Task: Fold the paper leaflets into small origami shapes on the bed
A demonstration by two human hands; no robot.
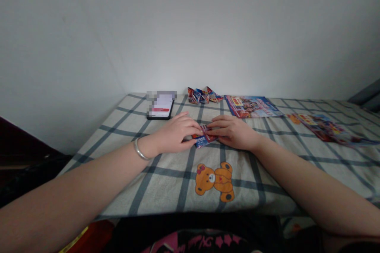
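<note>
A small folded piece of printed flyer paper (204, 140), coloured blue and red, lies on the checked cloth between my hands. My left hand (177, 133), with a silver bangle at the wrist, has its thumb and fingertips closed on the paper's left side. From the right, my right hand (234, 133) presses its fingertips onto the paper's other side, with the thumb partly hidden. The fingers of both hands nearly meet over the paper and cover part of it. Just in front of the hands, a brown bear print (215, 182) shows on the cloth.
A phone (162, 105) with a lit screen lies beyond my left hand. Folded paper shapes (203, 95) stand near the wall (190, 27). One flat flyer (252, 106) lies behind my right hand, another flyer (332, 128) further right. The checked tablecloth (160, 185) has creases.
</note>
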